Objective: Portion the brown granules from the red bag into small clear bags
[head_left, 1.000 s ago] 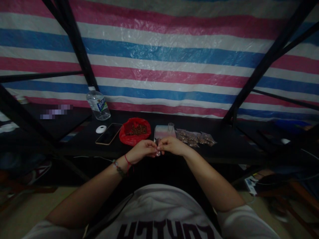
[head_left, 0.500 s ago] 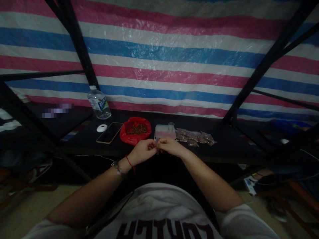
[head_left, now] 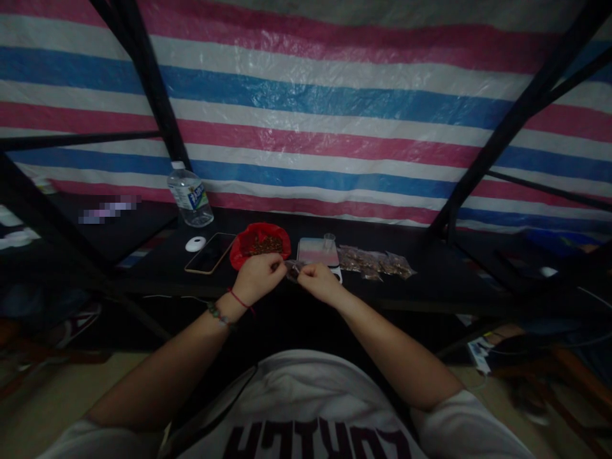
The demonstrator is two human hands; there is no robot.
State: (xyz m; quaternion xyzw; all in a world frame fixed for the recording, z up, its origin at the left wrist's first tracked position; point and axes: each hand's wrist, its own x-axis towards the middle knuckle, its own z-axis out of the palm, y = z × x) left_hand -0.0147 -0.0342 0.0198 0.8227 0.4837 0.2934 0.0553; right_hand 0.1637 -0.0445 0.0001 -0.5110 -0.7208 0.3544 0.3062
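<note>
A small clear plastic bag [head_left: 292,270] with dark contents is stretched between my two hands at the table's front edge. My left hand [head_left: 259,278] pinches its left side, and my right hand [head_left: 319,281] grips the right side. Just behind my left hand lies an open red plastic bag [head_left: 239,247] holding many small brown pieces. Beyond my right hand sits a flat digital scale [head_left: 310,252] with a small clear cup [head_left: 329,241] on it. Several filled clear bags [head_left: 375,261] lie in a row right of the scale.
A phone [head_left: 210,254] and a white round object [head_left: 196,244] lie left of the red bag. Behind them stands a large clear bottle [head_left: 190,196]. Black metal posts [head_left: 160,95] rise at both sides, with a striped plastic sheet [head_left: 310,115] behind the black table [head_left: 444,277].
My hands have moved apart, the left one going left, and the small bag now shows stretched between them. More of the scale's front has come into view.
</note>
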